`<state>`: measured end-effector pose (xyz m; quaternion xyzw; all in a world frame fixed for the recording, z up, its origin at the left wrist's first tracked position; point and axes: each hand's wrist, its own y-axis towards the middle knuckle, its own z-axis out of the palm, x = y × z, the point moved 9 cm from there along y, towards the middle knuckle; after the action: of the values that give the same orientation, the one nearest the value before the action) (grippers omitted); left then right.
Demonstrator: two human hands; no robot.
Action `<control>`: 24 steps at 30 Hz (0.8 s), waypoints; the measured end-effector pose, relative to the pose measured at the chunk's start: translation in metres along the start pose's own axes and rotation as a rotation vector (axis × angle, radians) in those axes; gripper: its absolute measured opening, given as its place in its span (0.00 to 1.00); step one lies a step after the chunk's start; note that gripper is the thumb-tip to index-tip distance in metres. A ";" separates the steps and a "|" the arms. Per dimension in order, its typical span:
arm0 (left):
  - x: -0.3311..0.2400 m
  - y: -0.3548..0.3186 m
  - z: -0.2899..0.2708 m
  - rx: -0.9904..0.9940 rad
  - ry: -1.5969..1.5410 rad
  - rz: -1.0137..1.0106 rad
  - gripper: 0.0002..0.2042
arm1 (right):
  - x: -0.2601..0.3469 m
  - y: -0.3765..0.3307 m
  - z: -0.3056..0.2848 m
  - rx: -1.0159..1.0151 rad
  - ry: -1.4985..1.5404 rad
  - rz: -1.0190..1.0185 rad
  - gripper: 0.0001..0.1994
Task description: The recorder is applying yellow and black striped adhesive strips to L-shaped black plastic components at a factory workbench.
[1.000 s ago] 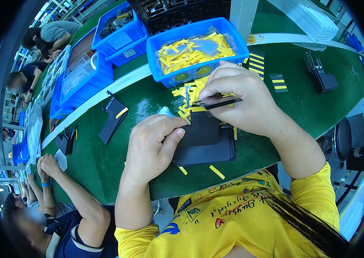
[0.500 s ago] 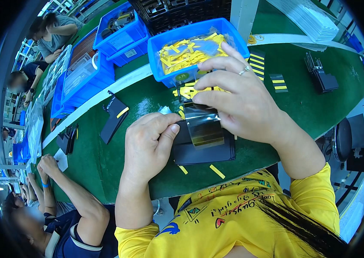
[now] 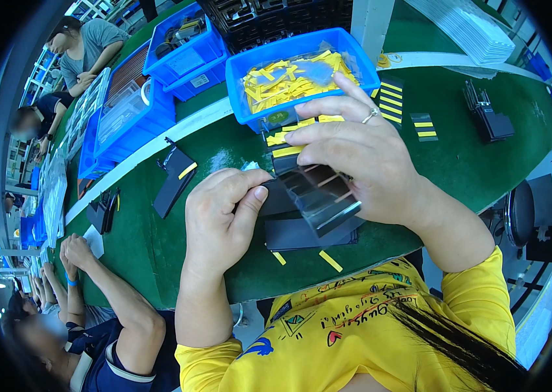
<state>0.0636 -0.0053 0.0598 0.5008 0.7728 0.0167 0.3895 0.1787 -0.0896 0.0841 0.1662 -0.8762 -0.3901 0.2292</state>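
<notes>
Curling thumb and fingers, the left hand [image 3: 223,212] pinches the left edge of a dark flat panel [image 3: 289,215] just below the blue bin [image 3: 302,55]. The right hand [image 3: 354,153], fingers spread, grips a glossy, dark transparent film [image 3: 325,196] over that panel, above the green tabletop [image 3: 158,242].

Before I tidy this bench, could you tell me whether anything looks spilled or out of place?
Two loose yellow strips lie near the table's front edge, away from the blue bin of yellow strips. Nothing looks damaged.
</notes>
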 end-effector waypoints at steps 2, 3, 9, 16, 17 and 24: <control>-0.006 -0.001 -0.001 -0.030 0.049 0.084 0.05 | 0.000 0.004 -0.004 0.040 -0.006 0.022 0.12; -0.013 -0.002 -0.002 -0.058 0.096 0.168 0.06 | -0.001 0.005 -0.003 0.079 -0.013 0.046 0.11; -0.019 -0.002 0.003 -0.043 0.171 0.224 0.05 | 0.001 0.007 0.003 0.233 0.022 0.007 0.10; -0.004 0.000 -0.003 -0.059 0.033 0.021 0.04 | -0.025 0.000 -0.017 -0.112 0.001 0.217 0.09; -0.002 -0.001 -0.003 -0.059 0.025 -0.005 0.04 | -0.036 -0.004 -0.011 -0.082 0.135 0.326 0.07; 0.000 -0.002 -0.003 -0.050 0.007 -0.029 0.03 | -0.038 -0.005 -0.012 -0.113 0.162 0.328 0.07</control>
<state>0.0603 -0.0050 0.0612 0.4798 0.7806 0.0322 0.3992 0.2178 -0.0817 0.0773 0.0388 -0.8469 -0.3812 0.3686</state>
